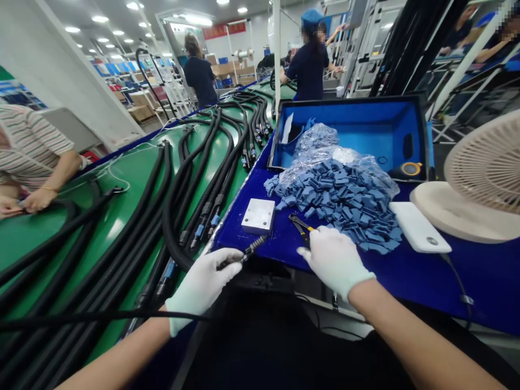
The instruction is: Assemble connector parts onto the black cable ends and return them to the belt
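A blue-topped bench [426, 281] ran along the right and a longer green bench [134, 173] along the left, with black corrugated cables [168, 227] laid side by side down the green one. Two people in navy [199, 73] [309, 67] stood farther off, and a co-worker in a striped top [28, 141] sat at the left edge, with their hands [34, 200] on a cable at the green bench.

On the blue bench stood an open blue case [385, 135], with a floor fan [483, 173] to its right. A plastic bag [314, 146] spilled out of the case, and a heap of blue foam pieces [337, 200] lay in front of it. A white pad [418, 227] lay just right of the heap, and a square aluminium block [258, 215] sat left of it.

The person wore white gloves. The left hand [202, 287] was closed around a thin black cable [231, 262], whose spring-wrapped end [254, 248] pointed toward the block. The right hand [335, 260] was curled over the yellow-handled pliers [300, 227], which lay on the blue bench beside the foam.
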A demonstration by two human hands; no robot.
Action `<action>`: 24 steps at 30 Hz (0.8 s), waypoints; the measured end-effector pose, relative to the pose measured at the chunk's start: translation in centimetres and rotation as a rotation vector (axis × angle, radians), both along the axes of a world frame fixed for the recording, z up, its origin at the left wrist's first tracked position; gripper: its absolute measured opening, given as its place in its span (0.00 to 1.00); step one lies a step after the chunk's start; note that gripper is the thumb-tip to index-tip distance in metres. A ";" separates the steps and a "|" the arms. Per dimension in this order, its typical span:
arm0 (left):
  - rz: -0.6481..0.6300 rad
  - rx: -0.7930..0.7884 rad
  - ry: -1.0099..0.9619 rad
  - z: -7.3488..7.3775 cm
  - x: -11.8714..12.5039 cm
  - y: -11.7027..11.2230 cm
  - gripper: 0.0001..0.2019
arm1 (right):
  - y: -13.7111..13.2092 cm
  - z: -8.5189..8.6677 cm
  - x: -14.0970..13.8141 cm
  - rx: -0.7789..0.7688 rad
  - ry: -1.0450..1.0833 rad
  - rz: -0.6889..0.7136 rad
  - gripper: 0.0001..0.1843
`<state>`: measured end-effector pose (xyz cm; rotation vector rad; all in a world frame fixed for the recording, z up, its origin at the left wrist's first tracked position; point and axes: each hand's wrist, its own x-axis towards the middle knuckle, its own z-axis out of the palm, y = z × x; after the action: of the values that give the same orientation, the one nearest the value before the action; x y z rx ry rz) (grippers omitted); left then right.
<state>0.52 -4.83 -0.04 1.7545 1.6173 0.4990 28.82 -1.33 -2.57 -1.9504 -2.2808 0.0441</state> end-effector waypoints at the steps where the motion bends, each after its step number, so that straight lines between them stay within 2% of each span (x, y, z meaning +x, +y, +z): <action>1: 0.053 -0.013 -0.029 0.3 0.2 0.1 0.12 | 0.4 -0.7 0.1 -0.003 -0.062 0.024 0.11; 3: 0.113 -0.038 -0.098 0.8 0.5 0.4 0.15 | 1.2 -1.8 0.2 0.005 -0.087 0.054 0.05; 5: 0.138 -0.049 -0.159 1.3 0.6 0.8 0.17 | 2.0 -2.4 0.4 0.009 0.000 0.031 0.04; 9: 0.177 -0.039 -0.250 2.1 0.6 1.5 0.20 | 3.1 -1.7 1.2 -0.096 0.420 -0.001 0.04; 11: 0.186 -0.014 -0.281 2.7 0.6 1.9 0.21 | 3.0 -0.8 1.0 -0.094 0.616 0.115 0.03; 12: 0.185 0.002 -0.292 3.0 0.7 2.1 0.21 | 2.7 -0.3 0.7 -0.080 0.686 0.222 0.06; 14: 0.176 0.028 -0.310 3.7 1.0 2.3 0.20 | 2.1 0.8 -0.4 -0.078 0.778 0.469 0.20; 16: 0.156 0.046 -0.314 4.4 1.4 2.5 0.20 | 1.4 1.6 -1.8 -0.079 0.832 0.641 0.31; 20: 0.094 0.042 -0.314 5.3 2.1 2.9 0.19 | 0.9 2.2 -3.8 -0.034 0.900 0.724 0.39; 24: 0.083 0.029 -0.319 5.2 2.6 3.2 0.18 | 1.2 1.4 -4.0 -0.019 0.958 0.721 0.36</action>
<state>3.07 -1.67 5.14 1.5417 1.4648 0.8016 24.80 -0.14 -1.16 -0.6921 -2.0699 0.8516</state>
